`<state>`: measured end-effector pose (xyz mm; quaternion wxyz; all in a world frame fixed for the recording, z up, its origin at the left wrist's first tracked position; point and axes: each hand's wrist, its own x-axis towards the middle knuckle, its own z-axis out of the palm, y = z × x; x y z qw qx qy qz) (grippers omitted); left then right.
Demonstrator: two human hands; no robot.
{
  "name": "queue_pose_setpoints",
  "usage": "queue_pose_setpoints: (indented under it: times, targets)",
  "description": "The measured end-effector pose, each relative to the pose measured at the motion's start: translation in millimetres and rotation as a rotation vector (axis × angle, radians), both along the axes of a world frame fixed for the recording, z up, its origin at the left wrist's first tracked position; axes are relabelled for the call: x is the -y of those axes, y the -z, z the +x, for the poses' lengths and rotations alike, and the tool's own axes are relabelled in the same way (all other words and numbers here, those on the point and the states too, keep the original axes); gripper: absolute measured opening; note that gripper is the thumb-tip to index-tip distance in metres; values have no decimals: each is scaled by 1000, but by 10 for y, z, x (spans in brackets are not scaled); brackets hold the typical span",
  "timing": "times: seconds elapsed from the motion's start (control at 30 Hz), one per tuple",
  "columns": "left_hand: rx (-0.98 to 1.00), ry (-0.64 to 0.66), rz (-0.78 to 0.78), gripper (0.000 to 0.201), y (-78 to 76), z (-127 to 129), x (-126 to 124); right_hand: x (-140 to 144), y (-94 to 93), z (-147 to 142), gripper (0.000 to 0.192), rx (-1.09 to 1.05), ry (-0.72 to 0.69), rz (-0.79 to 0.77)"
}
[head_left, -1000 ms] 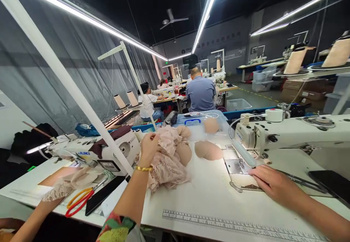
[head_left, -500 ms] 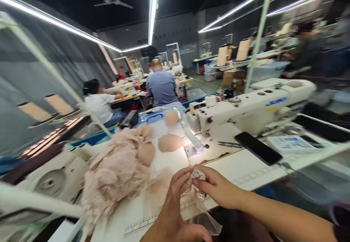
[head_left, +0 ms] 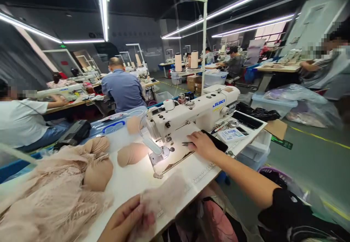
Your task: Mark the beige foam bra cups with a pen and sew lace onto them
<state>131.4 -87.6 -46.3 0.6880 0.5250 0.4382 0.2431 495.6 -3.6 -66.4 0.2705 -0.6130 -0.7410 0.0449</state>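
The left hand (head_left: pixel 124 222) pinched a blurred scrap of pale lace (head_left: pixel 164 196) at the table's (head_left: pixel 131 180) near edge, while the right hand (head_left: pixel 202 145), fingers loosely together, rested on small scissors (head_left: pixel 187 143) beside the sewing machine (head_left: pixel 197 110).

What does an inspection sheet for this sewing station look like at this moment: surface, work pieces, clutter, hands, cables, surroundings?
Surface: white sewing table with a printed ruler along its front edge, lit by the machine lamp.
Work pieces: small pale lace piece, blurred; white sewing machine; snips on the machine bed.
Clutter: lace garment pile, beige foam cups, black phone, booklet, clear plastic box.
Hands: left hand pinches the lace piece at the table's near edge; right hand rests at the snips, partly over the phone.
Cables: nothing seen.
Surroundings: seated workers, one in a blue shirt, thread cones, storage bins, strip lights.
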Motion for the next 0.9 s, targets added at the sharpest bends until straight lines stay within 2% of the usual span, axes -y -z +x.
queue_pose_setpoints:
  times: [0.07, 0.13, 0.23, 0.3, 0.37, 0.4, 0.53, 0.63, 0.7, 0.8, 0.9]
  targets:
    - [89, -86, 7, 42, -80, 48, 33, -76, 95, 47, 8, 48, -8, -13]
    - [158, -115, 11, 49, -102, 137, 29, -44, 165, -13, 18, 58, -33, -23]
    - [167, -105, 13, 48, -73, 277, -25, 222, 141, -232, 27, 0, -117, -57]
    - [174, -78, 10, 52, -57, 350, -58, 474, 42, -419, 26, -94, -287, -80]
    - [207, -53, 8, 59, -64, 404, -74, 681, -69, -605, 23, -86, -479, 14]
    - [218, -46, 8, 59, -76, 427, -77, 747, -111, -688, 22, -33, -516, 93]
    - [215, -35, 21, 50, -120, 508, -75, 780, -141, -921, 15, 221, -477, 379]
    - [209, -42, 25, 46, -114, 530, -75, 739, -96, -1014, 16, 277, -503, 447]
    - [172, -14, 25, 45, -127, 460, -81, 745, -76, -1029, 19, 258, -511, 434]
    - [6, 39, 39, 48, -245, 173, -107, 782, -52, -935, 36, 181, -485, 362]
    - [-238, -70, 182, 59, -440, -220, -163, 783, -3, -732, 42, 102, -432, 281]
